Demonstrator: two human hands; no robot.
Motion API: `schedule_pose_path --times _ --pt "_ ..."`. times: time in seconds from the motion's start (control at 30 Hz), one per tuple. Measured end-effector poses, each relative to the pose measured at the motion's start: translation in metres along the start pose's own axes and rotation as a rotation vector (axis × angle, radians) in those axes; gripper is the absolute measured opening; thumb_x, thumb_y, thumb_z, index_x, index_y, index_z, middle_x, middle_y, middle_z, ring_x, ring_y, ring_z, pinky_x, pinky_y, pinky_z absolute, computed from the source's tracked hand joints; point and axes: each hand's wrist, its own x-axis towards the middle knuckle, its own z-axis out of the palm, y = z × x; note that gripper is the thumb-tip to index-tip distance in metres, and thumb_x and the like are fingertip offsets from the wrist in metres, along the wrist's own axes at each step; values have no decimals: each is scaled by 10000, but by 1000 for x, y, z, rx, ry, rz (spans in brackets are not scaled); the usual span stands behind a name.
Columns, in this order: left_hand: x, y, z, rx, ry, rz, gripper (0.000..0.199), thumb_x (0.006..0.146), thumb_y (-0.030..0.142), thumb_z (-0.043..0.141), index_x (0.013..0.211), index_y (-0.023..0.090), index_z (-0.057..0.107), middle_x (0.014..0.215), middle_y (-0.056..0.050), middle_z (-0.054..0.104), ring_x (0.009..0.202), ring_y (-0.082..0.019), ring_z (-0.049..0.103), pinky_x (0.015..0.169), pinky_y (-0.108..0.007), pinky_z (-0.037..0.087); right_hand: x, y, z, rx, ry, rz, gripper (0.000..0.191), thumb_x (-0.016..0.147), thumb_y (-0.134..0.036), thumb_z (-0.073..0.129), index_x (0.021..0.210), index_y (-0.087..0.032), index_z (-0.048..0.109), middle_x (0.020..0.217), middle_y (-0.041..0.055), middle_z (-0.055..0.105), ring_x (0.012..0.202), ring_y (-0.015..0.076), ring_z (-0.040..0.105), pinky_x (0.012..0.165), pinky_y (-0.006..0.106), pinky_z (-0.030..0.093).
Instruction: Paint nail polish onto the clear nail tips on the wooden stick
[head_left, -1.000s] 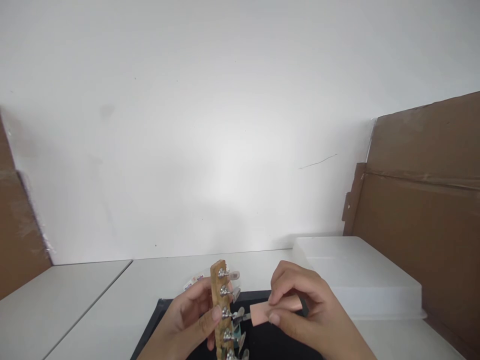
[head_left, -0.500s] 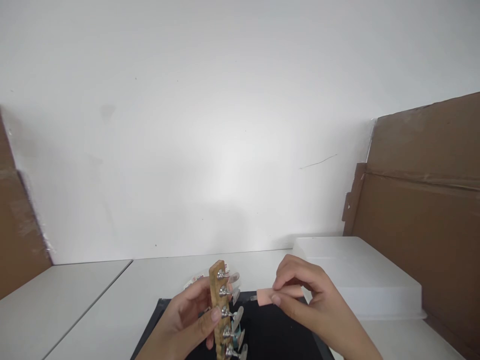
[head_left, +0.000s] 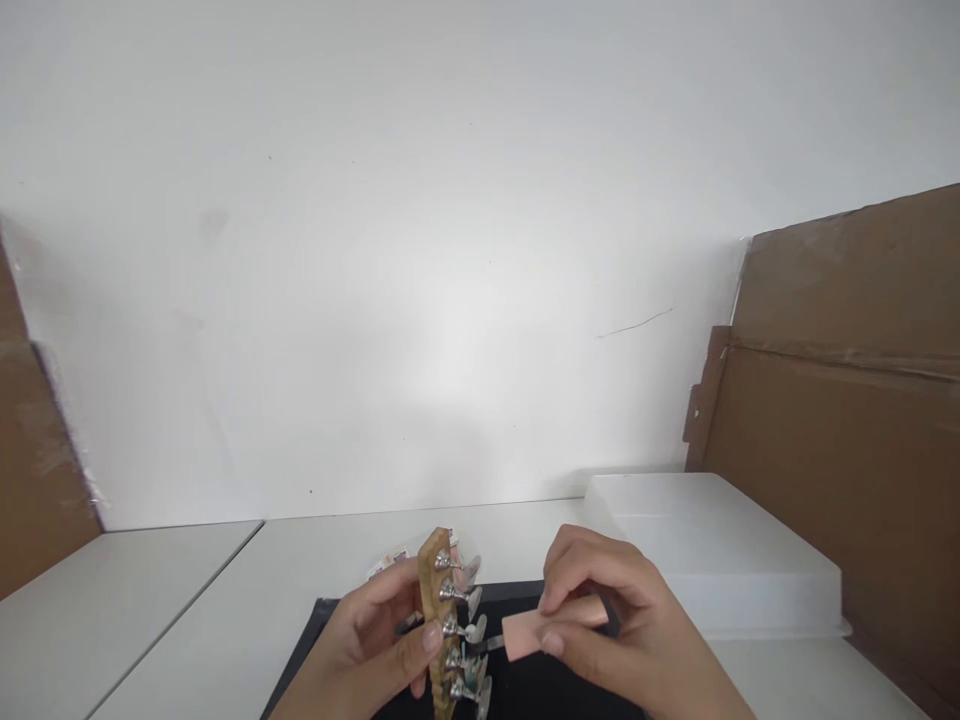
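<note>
Strip, a narrow piece of wood, stands near upright in the left hand, the thumb pressed on its face and the other fingers passing behind it. Those fingers are closed on it at mid-length, with the top end rising above the thumb. Silver pegs run in a column along the strip, above and below the thumb's level, each bearing a clear tip that points toward the right hand. The right thumb and fingertips are closed on the brush, pinching its pink handle. Its thin dark end sticks out from the handle toward the left thumb and lies at the lower tips; whether it touches one cannot be told.

Beneath the fingers of both hands is a black mat. Something teal shows behind the lower tips, just past the left thumb, too hidden to name. Small printed packets lie on the white table just beyond the left fingers. Beyond the right knuckles sits a whitish translucent bin. Farther out from the fingers rise a white wall and, at either side, brown cardboard.
</note>
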Motion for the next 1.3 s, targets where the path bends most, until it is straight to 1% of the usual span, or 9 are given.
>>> schedule_pose_path --times 0.2,0.37,0.53,0.6,0.73,0.87,1.13,1.23,1.3 --pt "0 2 0 12 22 5 456 598 435 730 1013 254 679 688 -15 593 574 -105 413 493 -205 360 2 0 1 -44 -20 57 137 716 -69 621 673 -194 587 622 -22 548 584 128 519 556 237 398" --pt "-2 3 0 -16 51 -18 437 581 426 748 987 273 692 765 -12 627 557 -75 417 510 -199 356 3 2 0 -121 6 69 131 724 -87 613 663 -195 572 592 -31 494 592 139 489 560 248 389" --pt "1 1 -2 -64 16 1 409 527 420 782 907 283 721 782 -9 658 514 -54 409 478 -193 325 2 1 -3 -183 19 88 132 747 -111 608 649 -192 570 599 -35 450 588 135 470 566 247 376" --pt "3 -1 -5 -53 16 5 405 541 425 773 914 280 720 723 -2 636 523 -62 404 481 -194 327 2 1 -4 -192 24 102 128 756 -133 609 651 -193 569 601 -34 440 597 139 464 568 251 369" --pt "5 -4 -11 23 -97 -5 443 546 417 769 957 264 711 554 26 535 504 -74 367 475 -202 326 2 2 -5 -201 49 128 151 772 -200 619 636 -196 554 586 -37 411 596 145 444 564 257 357" --pt "0 -1 -9 77 24 14 364 601 417 730 923 246 719 659 4 577 546 -91 374 518 -219 342 0 2 -6 -173 45 102 131 771 -195 616 656 -203 553 566 -47 382 595 144 444 578 255 366" --pt "2 1 -7 40 -10 14 415 572 423 749 947 249 710 665 8 570 533 -76 365 503 -216 317 0 -1 -3 -45 -10 28 120 743 -143 611 669 -212 547 554 -53 403 554 126 461 538 230 373" --pt "5 -2 -8 40 -12 26 443 547 446 759 938 242 714 650 6 584 511 -72 371 495 -222 319 1 -2 -1 -76 -53 46 128 741 -180 632 661 -212 536 508 -64 366 533 128 426 528 232 368" --pt "6 -3 -7 33 -16 24 471 525 465 765 938 245 714 622 14 574 498 -69 374 490 -220 318 2 -2 1 -90 -21 96 153 744 -189 616 631 -207 514 496 -62 367 523 128 399 505 230 355"
